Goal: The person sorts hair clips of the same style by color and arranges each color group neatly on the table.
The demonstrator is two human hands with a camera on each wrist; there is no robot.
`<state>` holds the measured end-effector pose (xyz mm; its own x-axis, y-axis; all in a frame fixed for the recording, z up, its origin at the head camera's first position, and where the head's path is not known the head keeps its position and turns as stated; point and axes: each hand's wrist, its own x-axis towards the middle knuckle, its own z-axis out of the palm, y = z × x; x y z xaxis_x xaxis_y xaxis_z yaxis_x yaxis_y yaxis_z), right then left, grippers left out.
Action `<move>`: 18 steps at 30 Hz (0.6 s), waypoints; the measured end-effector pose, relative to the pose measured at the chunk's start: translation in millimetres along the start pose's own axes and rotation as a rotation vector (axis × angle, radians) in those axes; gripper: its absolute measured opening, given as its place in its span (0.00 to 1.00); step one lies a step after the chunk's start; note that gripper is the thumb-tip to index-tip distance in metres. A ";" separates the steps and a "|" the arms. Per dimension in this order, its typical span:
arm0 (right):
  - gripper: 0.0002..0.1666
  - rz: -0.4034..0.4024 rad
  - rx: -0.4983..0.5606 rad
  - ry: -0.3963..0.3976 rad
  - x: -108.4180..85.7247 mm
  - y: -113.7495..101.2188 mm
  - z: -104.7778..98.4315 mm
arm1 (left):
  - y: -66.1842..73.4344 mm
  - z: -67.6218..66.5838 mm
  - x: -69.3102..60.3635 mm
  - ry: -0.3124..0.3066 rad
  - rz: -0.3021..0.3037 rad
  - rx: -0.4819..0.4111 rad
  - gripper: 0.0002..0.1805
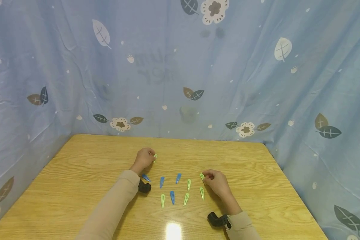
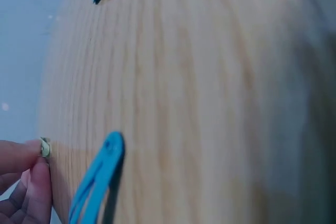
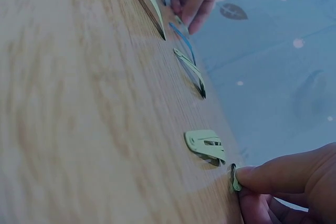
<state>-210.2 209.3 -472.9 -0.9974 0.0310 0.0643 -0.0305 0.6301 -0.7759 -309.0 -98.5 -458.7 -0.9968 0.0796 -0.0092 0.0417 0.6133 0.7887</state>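
My left hand [image 1: 145,158] pinches a green hair clip [image 1: 155,158] above the far middle of the table; in the left wrist view the thumb and finger hold the clip [image 2: 45,147] by its end. My right hand [image 1: 217,182] pinches another green clip [image 1: 202,177] at the right of the group, and the right wrist view shows this clip [image 3: 234,178] between thumb and finger. Just nearer lies a green clip [image 1: 202,193]. A blue clip [image 1: 146,178] lies beside my left wrist.
Between the hands lie several clips, among them blue ones [image 1: 162,182] and green ones [image 1: 163,201], on the wooden table [image 1: 87,173]. A patterned blue curtain [image 1: 168,66] hangs behind the table and at both sides.
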 end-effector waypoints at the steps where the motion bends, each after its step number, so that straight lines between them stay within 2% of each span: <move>1: 0.12 -0.001 0.001 0.001 -0.1 0.1 0.1 | -0.1 0.1 0.2 0.001 0.002 0.002 0.11; 12: 0.12 -0.001 0.004 -0.002 -0.9 -1.3 1.0 | -3.5 -5.7 -2.4 -0.017 0.017 0.038 0.13; 18: 0.12 -0.004 -0.014 0.007 -1.2 -2.1 0.1 | -6.7 -11.0 -2.8 -0.030 0.059 0.073 0.12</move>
<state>-209.0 207.8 -471.4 -0.9968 0.0343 0.0720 -0.0333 0.6412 -0.7667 -307.2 -111.5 -457.2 -0.9901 0.1396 0.0165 0.1058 0.6627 0.7414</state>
